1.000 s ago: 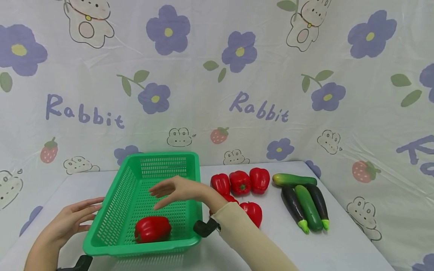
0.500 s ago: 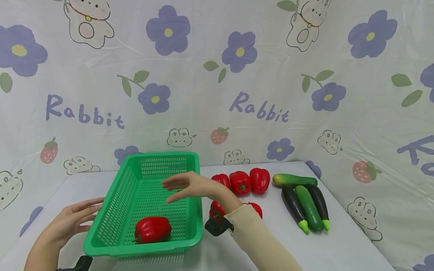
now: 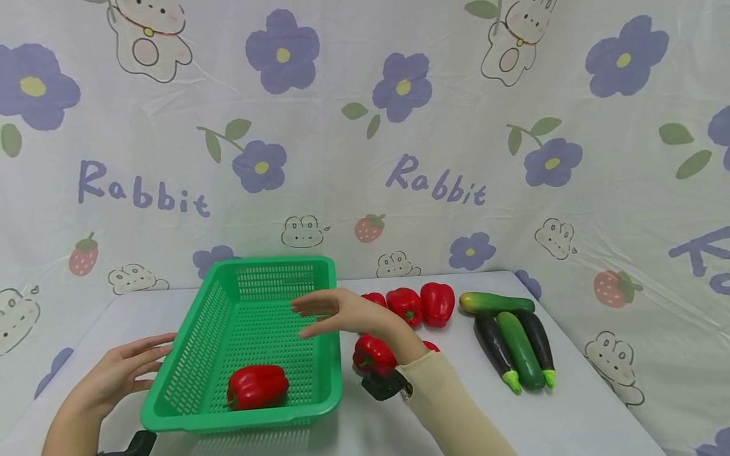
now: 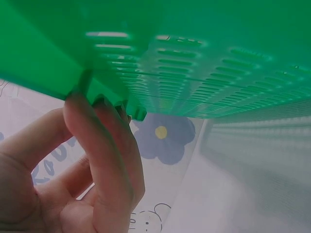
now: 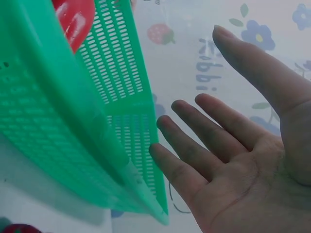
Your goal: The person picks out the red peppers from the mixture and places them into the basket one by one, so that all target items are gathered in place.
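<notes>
A green slotted plastic basket (image 3: pixel 239 419) stands on the left half of the white table. Inside it, near the front, lies one red bell pepper (image 3: pixel 258 387). My left hand (image 3: pixel 116 375) is at the basket's left side; in the left wrist view its bent fingertips touch the underside of the rim (image 4: pixel 41 73). Over the basket's right edge hovers my right hand (image 3: pixel 348 311), fingers spread and holding nothing, as the right wrist view confirms with its bare palm (image 5: pixel 243 179). Just beyond that hand and forearm are more red bell peppers (image 3: pixel 404 305), some partly hidden.
At the table's right lie two dark eggplants (image 3: pixel 493 347) with a green cucumber-like vegetable (image 3: pixel 520 351) between them. A yellow-tipped green one (image 3: pixel 497 303) lies crosswise behind. A printed rabbit-and-flower cloth (image 3: pixel 336 190) hangs at the back.
My right hand has moved to the right, from above the basket's middle to its right edge, its forearm now covering different peppers. The left hand, basket and the pepper inside stay put.
</notes>
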The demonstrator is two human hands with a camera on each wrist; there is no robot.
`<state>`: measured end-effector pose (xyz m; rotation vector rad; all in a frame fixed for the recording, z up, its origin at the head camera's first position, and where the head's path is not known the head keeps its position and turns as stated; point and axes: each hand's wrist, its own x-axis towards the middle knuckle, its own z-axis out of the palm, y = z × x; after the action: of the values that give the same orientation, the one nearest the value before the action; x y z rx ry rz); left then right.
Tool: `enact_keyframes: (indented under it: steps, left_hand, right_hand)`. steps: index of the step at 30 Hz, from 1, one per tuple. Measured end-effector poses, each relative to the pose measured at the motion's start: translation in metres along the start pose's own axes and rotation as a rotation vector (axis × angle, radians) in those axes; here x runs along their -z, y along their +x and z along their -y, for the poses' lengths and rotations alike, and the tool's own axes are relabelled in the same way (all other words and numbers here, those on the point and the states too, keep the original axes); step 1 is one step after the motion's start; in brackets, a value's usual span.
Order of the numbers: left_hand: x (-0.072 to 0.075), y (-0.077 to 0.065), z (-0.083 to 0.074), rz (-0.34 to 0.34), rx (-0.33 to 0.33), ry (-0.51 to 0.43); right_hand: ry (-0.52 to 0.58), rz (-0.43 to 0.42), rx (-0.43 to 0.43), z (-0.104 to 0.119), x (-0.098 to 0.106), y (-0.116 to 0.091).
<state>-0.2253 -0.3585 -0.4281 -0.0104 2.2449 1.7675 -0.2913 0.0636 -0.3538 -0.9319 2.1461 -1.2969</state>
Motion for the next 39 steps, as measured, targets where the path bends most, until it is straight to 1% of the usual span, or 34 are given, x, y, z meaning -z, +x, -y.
enact_keyframes:
  steps: [6, 13, 23, 26, 34, 39]
  left_hand:
    - [0.001, 0.0, 0.001, 0.012, -0.016, -0.011]
    - [0.0, 0.0, -0.001, 0.001, -0.027, -0.015]
    - [0.001, 0.001, 0.0, -0.012, -0.015, -0.013]
    - [0.001, 0.001, 0.001, -0.02, -0.009, -0.011]
    - [0.002, 0.0, 0.002, -0.025, -0.017, -0.01]
    - [0.001, 0.001, 0.002, -0.02, -0.025, -0.004]
  right_hand:
    - [0.018, -0.032, -0.009, -0.007, 0.006, -0.013]
    - [0.033, -0.08, -0.019, -0.014, 0.013, -0.029]
    - [0.031, -0.172, -0.063, -0.027, 0.023, -0.052]
    - [0.028, -0.194, -0.082, -0.031, 0.026, -0.058]
    - [0.02, -0.236, -0.096, -0.047, 0.034, -0.072]
    - [0.056, -0.265, -0.118, -0.057, 0.037, -0.081]
